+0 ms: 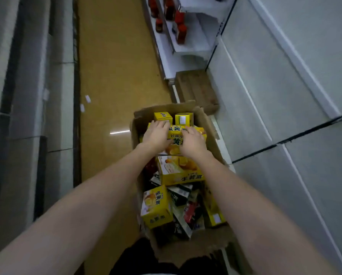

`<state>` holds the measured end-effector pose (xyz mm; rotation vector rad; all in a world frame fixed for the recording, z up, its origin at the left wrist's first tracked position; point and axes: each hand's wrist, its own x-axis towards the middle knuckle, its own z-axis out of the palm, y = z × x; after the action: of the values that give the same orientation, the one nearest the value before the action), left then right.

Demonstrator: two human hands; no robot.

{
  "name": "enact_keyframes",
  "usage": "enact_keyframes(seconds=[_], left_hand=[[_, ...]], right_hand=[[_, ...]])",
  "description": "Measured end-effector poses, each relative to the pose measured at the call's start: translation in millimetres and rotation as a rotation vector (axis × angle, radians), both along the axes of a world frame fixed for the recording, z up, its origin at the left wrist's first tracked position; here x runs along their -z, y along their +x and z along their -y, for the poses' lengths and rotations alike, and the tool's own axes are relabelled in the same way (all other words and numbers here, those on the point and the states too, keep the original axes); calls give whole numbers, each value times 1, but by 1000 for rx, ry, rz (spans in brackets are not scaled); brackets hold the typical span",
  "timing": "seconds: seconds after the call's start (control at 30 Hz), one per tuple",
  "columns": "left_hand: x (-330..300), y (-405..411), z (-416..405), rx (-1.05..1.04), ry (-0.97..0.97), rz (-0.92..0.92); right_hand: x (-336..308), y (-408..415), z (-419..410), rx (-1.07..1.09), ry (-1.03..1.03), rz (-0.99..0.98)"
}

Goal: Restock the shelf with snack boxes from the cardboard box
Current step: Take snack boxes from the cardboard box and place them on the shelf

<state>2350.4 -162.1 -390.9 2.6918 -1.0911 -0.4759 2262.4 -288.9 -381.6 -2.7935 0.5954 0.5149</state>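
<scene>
We have both hands down in the cardboard box (135, 133), laid on the same yellow snack box (176, 140) that lies flat at the top of the pile near the far end. Our left hand (157, 133) rests on its left part with the fingers stretched toward the far edge; our right hand (192, 142) covers the right part, fingers spread across the printed face. Neither hand has curled under the carton yet, as far as we can judge; the picture is soft with motion, so a thumb hooked over an edge could escape us.

We judge the carton light and fairly stiff, a thin paperboard shell with glossy print that may slide under flat palms. Its broad face would dent if squeezed in the middle, so the short ends or long edges are the better hold, one hand on each side.

Around it lie more yellow cartons: two small ones (163, 117) standing at the far end, another (179, 170) just nearer us, one upright (156, 208) at the near left, with dark packets (181, 195) jumbled between. The white shelf (265, 116) stands to our right, just beside the box.
</scene>
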Motion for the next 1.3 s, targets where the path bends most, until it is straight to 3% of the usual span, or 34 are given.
enact_keyframes(seconds=[0.1, 0.23, 0.47, 0.67, 0.87, 1.17, 1.3], left_hand=[[13, 10, -5, 39, 100, -63], [16, 11, -10, 85, 191, 58], [2, 12, 0, 70, 157, 117], [5, -4, -3, 61, 1, 100], [-23, -12, -9, 52, -15, 111], [-68, -72, -29, -148, -33, 186], [-94, -108, -37, -235, 52, 258]], right_hand=[[1, -7, -10, 41, 3, -53], [-6, -11, -15, 36, -80, 10], [-10, -12, -14, 71, -93, 45], [-15, -20, -5, 53, -74, 85], [-26, -25, 15, -56, -135, 152], [-61, -45, 29, -325, -21, 163], [-81, -57, 22, -453, -37, 217]])
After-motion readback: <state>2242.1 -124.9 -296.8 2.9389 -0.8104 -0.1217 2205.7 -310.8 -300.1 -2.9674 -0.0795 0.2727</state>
